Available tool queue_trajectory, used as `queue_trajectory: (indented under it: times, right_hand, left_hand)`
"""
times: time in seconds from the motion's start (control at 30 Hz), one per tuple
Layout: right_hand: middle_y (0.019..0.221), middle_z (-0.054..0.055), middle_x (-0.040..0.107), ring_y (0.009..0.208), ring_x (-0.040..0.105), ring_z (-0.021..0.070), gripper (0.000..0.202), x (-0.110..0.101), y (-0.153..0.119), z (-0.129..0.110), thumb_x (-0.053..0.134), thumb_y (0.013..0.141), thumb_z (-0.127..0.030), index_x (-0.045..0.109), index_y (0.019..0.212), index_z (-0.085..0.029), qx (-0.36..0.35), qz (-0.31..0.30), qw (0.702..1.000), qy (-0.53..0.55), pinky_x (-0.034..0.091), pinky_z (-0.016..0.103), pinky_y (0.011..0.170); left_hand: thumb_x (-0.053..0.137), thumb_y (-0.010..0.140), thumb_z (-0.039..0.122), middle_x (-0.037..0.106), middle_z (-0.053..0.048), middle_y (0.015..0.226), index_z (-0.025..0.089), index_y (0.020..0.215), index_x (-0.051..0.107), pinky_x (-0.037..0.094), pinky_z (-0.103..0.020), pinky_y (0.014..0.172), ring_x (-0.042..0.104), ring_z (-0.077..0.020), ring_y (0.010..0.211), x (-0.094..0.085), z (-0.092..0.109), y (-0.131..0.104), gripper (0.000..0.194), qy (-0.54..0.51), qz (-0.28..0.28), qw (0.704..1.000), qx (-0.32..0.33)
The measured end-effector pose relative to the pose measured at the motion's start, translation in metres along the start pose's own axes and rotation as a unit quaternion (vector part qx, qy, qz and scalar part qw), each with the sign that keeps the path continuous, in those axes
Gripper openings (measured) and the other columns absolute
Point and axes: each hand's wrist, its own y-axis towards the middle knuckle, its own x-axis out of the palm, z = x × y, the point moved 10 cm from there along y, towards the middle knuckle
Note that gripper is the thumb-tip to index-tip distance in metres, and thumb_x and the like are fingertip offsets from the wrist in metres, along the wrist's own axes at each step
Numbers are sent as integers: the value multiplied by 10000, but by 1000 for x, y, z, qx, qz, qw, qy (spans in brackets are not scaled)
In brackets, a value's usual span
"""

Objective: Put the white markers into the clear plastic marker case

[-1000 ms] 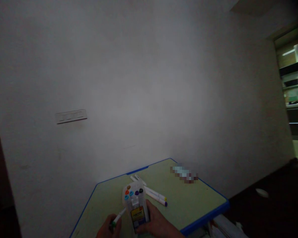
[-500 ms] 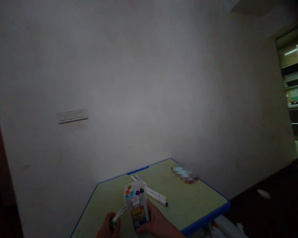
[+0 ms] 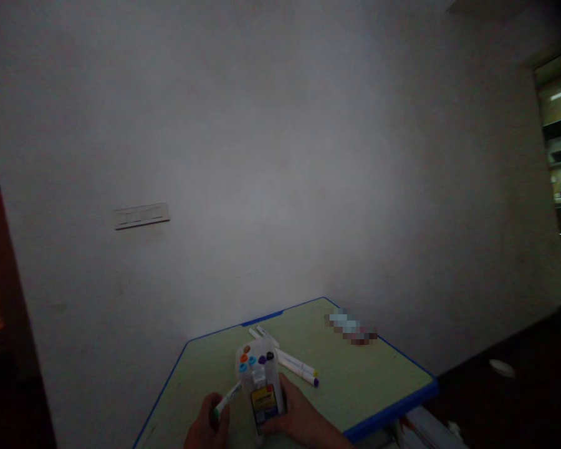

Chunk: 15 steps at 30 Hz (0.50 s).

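A clear marker case (image 3: 264,399) with a yellow and dark label stands tilted near the table's front, held by my right hand (image 3: 302,416) around its right side. Several markers with orange, blue, purple, black and brown ends stick up in it. My left hand (image 3: 209,421) is closed on a white marker with a green end (image 3: 227,400), whose other end is close against the case's left side. Behind the case, white markers (image 3: 295,363) with yellow and purple ends lie on the table, and more white markers (image 3: 264,335) lie farther back.
The pale green table (image 3: 378,380) has a blue edge and stands against a grey wall (image 3: 262,187). A pixelated item (image 3: 350,325) lies near its back right edge. Below the right edge are some white things (image 3: 427,427). A wall switch panel (image 3: 141,216) is at left.
The whole view has shifted slightly, so the table and both hands appear a little farther right. Both hands keep their holds on the case and the green-ended marker.
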Motion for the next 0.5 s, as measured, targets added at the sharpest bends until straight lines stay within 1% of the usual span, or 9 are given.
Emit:
queue_trajectory:
  times: [0.1, 0.17, 0.23, 0.27, 0.3, 0.37, 0.43, 0.5]
  right_hand:
    - [977, 5, 643, 950, 586, 264, 623, 3, -2, -3, 755, 459, -118, 518, 1028, -212, 2, -6, 1000, -4, 475, 362, 808]
    - [992, 21, 640, 956, 582, 269, 601, 8, -5, -2, 738, 487, -144, 511, 1039, -211, 6, -17, 1000, 4, 466, 373, 829]
    - [996, 44, 642, 997, 561, 284, 556, 9, -6, 4, 725, 499, -182, 526, 1017, -203, 16, -18, 1000, -2, 444, 384, 870]
    - [1022, 57, 636, 1011, 555, 287, 546, 10, -6, 9, 715, 518, -221, 529, 1030, -203, 24, -23, 999, -4, 438, 389, 882]
    - [1054, 74, 627, 1025, 549, 296, 565, 10, -6, 13, 706, 527, -255, 527, 1059, -196, 30, -28, 999, -12, 429, 399, 898]
    - [1101, 96, 610, 1048, 535, 313, 580, 6, -4, 20, 698, 520, -308, 547, 1068, -192, 38, -10, 998, -40, 416, 411, 921]
    - [1105, 105, 611, 1061, 525, 330, 584, 2, -4, 20, 694, 510, -347, 572, 1061, -195, 39, 8, 997, -73, 408, 423, 932]
    - [1083, 105, 623, 1051, 530, 338, 576, 2, -5, 16, 686, 509, -370, 589, 1051, -199, 35, 16, 995, -93, 408, 435, 929]
  left_hand:
    - [320, 821, 342, 652, -62, 737, 148, 1010, 508, 448, -280, 627, 616, -205, 662, -4, 6, -4, 330, -4, 3, 1000, -6]
    - [327, 815, 291, 671, -98, 839, 120, 1041, 535, 452, -296, 682, 619, -212, 720, -8, 8, -11, 352, -7, 6, 1000, -13]
    - [336, 811, 242, 658, -131, 989, 103, 1047, 569, 440, -307, 772, 612, -217, 839, -11, 12, -17, 360, -13, 19, 1000, 0]
    - [365, 801, 234, 652, -126, 1026, 109, 1044, 585, 430, -300, 805, 602, -215, 889, -12, 11, -19, 351, -12, 27, 1000, -4]
    - [395, 794, 233, 658, -106, 1025, 131, 1043, 598, 427, -284, 813, 599, -207, 907, -13, 9, -20, 337, -10, 36, 999, -8]
    - [438, 785, 235, 658, -93, 1031, 145, 1034, 614, 415, -275, 835, 587, -203, 938, -14, 4, -21, 319, -10, 51, 998, -17]
    - [454, 785, 233, 656, -96, 1031, 147, 1033, 618, 407, -274, 841, 581, -204, 948, -14, 2, -23, 309, -11, 62, 998, -20]
    - [459, 789, 222, 663, -94, 1000, 152, 1019, 622, 412, -268, 812, 588, -200, 920, -14, 3, -24, 291, -15, 63, 998, -15]
